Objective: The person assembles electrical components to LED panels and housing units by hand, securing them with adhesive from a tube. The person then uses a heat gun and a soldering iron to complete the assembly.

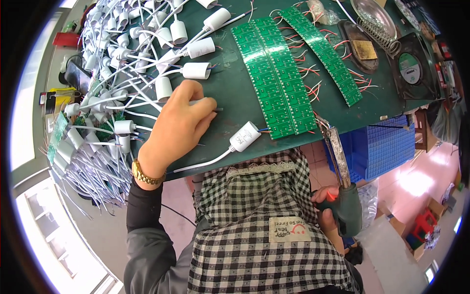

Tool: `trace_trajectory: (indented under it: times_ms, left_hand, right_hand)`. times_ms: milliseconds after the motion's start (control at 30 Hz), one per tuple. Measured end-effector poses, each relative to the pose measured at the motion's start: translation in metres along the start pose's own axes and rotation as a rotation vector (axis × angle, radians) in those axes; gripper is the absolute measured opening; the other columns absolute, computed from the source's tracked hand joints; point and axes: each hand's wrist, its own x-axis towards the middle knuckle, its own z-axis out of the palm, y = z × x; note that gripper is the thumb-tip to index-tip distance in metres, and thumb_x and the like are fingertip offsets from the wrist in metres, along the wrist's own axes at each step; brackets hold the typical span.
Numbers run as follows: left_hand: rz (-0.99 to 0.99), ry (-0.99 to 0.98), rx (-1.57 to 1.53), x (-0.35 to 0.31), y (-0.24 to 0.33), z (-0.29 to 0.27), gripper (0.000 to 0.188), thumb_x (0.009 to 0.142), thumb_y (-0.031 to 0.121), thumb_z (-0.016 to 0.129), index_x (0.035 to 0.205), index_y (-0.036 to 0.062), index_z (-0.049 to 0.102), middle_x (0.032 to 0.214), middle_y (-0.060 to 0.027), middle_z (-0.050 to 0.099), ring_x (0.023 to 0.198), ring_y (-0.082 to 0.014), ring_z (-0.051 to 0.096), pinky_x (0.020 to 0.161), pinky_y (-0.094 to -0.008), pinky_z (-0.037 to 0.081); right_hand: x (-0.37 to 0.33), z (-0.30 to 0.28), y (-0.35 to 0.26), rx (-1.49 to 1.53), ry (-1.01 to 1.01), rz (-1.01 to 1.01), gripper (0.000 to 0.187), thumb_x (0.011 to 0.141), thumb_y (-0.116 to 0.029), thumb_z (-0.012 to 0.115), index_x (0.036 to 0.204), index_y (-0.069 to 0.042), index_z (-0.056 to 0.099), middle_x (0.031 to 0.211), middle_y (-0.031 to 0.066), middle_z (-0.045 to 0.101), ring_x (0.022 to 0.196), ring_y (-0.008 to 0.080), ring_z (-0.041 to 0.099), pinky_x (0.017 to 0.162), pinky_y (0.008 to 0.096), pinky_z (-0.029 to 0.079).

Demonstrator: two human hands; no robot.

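The dark green bench (230, 93) carries a heap of white cylindrical plastic sockets (122, 40) and green rectangular circuit boards (281, 93). The right hand (329, 223) is wrapped around a dark, metal-barrelled pistol-shaped tool (349, 206); the left hand (178, 122), fingertips together beside the heap, has unclear contents. One white socket (244, 136) lies beside the boards.

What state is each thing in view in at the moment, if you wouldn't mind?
Left grip, fingers curled; anything pinched is mostly hidden
Right grip, closed on the soldering tool
Wide circuit panel, lying flat
Narrow circuit strip, lying flat
Nearest lamp holder, on its side
Other lamp holders, heaped, cables tangled
Yellow sponge, flat
Spring, coiled, bent
Fan, spinning or not unclear
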Motion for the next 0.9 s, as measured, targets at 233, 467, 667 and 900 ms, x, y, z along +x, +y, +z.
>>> trace_trajectory:
  times_ms: [233,467,667,900]
  left_hand:
    - [0.126,0.188,-0.140,-0.001,0.008,0.015,0.017,0.068,-0.004,0.067,0.081,0.0034,0.058,0.089,-0.0088,0.056,0.075,-0.0269,0.055,0.063,-0.0344,0.046]
    - [-0.016,0.226,-0.413,0.026,0.039,0.036,0.011,0.066,0.001,0.067,0.074,0.0056,0.061,0.086,-0.0047,0.059,0.074,-0.0246,0.054,0.065,-0.0342,0.043]
    - [-0.183,0.074,-0.452,0.031,0.042,0.037,0.004,0.067,0.006,0.064,0.070,0.0067,0.061,0.088,-0.0027,0.059,0.085,-0.0236,0.052,0.078,-0.0354,0.038]
    - [-0.237,0.038,-0.449,0.030,0.044,0.038,0.010,0.067,0.003,0.065,0.071,0.0038,0.057,0.088,-0.0046,0.058,0.086,-0.0218,0.050,0.083,-0.0323,0.038]
  right_hand:
    - [0.003,0.001,-0.007,-0.021,-0.020,0.045,0.029,0.084,-0.016,0.059,0.104,0.002,0.051,0.096,0.0105,0.054,0.091,0.0207,0.055,0.082,0.0335,0.046]
    - [0.025,0.008,-0.028,-0.250,-0.217,0.070,0.043,0.087,-0.030,0.063,0.113,0.000,0.047,0.093,0.0115,0.053,0.084,0.0219,0.056,0.079,0.0358,0.047]
    - [0.018,0.000,-0.016,-0.407,-0.327,0.192,0.035,0.086,-0.025,0.060,0.107,0.002,0.050,0.096,0.0109,0.055,0.087,0.0193,0.055,0.082,0.0328,0.046]
    - [0.022,-0.007,-0.011,-0.699,-0.393,0.147,0.026,0.078,-0.007,0.052,0.101,0.004,0.055,0.091,0.0102,0.057,0.082,0.0195,0.056,0.075,0.0309,0.047]
